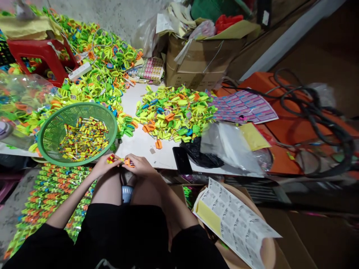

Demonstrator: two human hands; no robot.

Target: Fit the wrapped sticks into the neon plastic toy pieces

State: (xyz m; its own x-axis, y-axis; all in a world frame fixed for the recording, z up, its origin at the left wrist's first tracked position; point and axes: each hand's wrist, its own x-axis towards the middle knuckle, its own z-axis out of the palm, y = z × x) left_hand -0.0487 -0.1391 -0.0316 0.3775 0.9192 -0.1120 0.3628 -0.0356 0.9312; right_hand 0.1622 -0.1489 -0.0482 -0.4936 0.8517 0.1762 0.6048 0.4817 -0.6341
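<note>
My left hand point(104, 164) and my right hand point(140, 165) meet at the near edge of the white table point(140, 144), just above my knees. The left hand's fingers pinch a small red and yellow piece point(111, 159). Closed around a small orange plastic toy point(129, 162), the right hand almost touches the left. A green mesh basket point(53, 130) with several small yellow and red pieces sits just left of my hands. A heap of green, yellow and orange plastic toys point(174, 112) lies on the table beyond them.
A black phone point(182, 160) and clear plastic bags point(232, 145) lie to the right. Cardboard boxes point(199, 63), sticker sheets point(244, 106), black cables point(316, 112) and a red stool point(42, 56) surround the table. More toys cover the floor at left. A printed paper point(235, 220) is near my right knee.
</note>
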